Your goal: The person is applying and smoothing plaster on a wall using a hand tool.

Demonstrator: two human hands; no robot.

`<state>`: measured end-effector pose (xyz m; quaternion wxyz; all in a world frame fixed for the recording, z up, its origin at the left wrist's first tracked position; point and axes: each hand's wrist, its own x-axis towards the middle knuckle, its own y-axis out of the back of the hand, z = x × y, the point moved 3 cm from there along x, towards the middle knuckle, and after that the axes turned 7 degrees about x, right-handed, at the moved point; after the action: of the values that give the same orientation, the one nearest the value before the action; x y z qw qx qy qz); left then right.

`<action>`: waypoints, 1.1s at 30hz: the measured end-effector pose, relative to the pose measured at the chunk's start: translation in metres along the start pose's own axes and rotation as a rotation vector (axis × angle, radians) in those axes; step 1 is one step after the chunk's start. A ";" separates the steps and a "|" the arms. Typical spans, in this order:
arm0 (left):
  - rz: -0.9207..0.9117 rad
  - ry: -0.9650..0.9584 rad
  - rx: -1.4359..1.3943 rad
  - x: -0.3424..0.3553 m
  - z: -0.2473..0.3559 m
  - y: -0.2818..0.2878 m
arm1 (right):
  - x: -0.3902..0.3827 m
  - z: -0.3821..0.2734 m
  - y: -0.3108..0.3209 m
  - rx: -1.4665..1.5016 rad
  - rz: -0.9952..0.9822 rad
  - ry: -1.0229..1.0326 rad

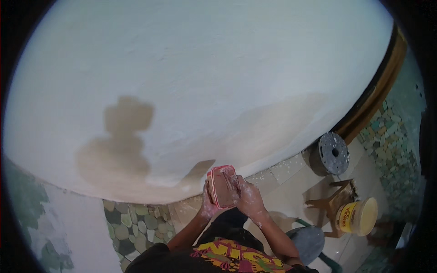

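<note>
My left hand (pixel 208 205) grips a small rectangular tub with a red rim (pixel 213 189) from its left side. Inside the tub lies a pinkish-brown paste (pixel 222 189), with whitish streaks near its right side. My right hand (pixel 249 199) is closed at the right edge of the tub, its fingertips over the paste. What it holds, if anything, is hidden by the fingers. White smears cover both hands and the right wrist. Beyond the tub rises a broad whitish wall (pixel 195 100), on which shadows fall.
At right, a grey round drum (pixel 334 152) stands by the wall's foot. Nearer are a wooden stool (pixel 325 204), a yellow-labelled bucket (pixel 359 216) and a grey round seat with green legs (pixel 306 245). White specks dot the tiled floor (pixel 273 176). A brown wooden frame (pixel 380 91) edges the wall.
</note>
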<state>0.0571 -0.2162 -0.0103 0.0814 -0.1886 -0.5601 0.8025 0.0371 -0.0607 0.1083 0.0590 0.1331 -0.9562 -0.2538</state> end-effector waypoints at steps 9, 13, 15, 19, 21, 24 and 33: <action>-0.165 -0.114 -0.126 0.028 -0.018 -0.023 | 0.028 -0.011 0.023 -0.193 -0.047 0.081; 0.273 -0.253 0.224 0.040 -0.031 0.011 | 0.039 0.013 0.016 -0.208 -0.111 0.004; 0.328 -0.242 0.245 0.044 -0.043 0.009 | 0.040 0.026 0.016 -0.218 -0.124 0.068; 0.294 -0.363 0.300 0.047 -0.052 -0.002 | 0.043 0.039 0.016 -0.072 -0.179 0.051; 0.278 -0.409 0.341 0.051 -0.057 -0.007 | 0.048 0.060 0.018 0.018 -0.140 0.128; 0.265 -0.407 0.265 0.058 -0.069 -0.001 | 0.050 0.059 0.050 0.160 -0.183 0.143; 0.356 -0.377 0.313 0.105 -0.127 -0.055 | 0.050 0.086 0.148 0.201 -0.329 -0.016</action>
<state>0.0062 -0.0502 -0.0193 -0.1377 -0.1168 -0.3930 0.9016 -0.0592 0.0888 0.1107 -0.0043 0.2910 -0.9425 -0.1641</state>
